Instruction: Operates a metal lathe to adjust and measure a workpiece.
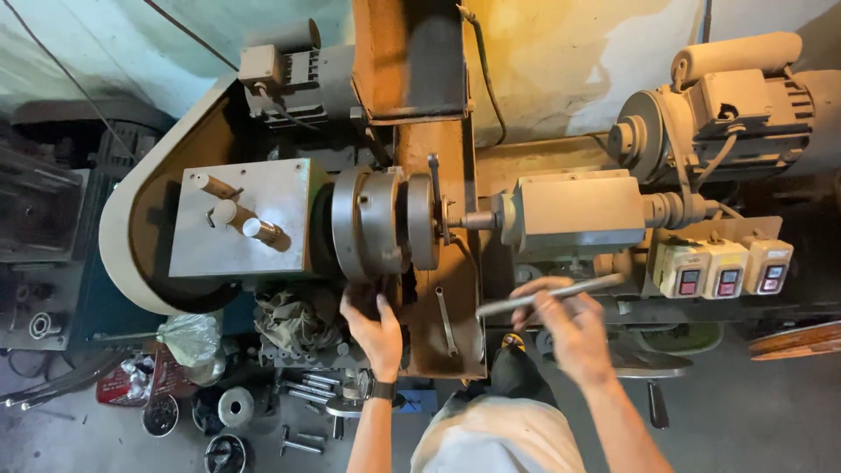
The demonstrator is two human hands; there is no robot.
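Metal rod gripped in right hand; left hand perhaps half-open on chuck.

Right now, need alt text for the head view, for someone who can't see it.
Seen from above, a person stands at a small metal lathe, left hand on the underside of its round chuck, right hand holding a thin metal rod beside the tailstock. Three switch boxes sit at right; loose metal parts litter the floor.
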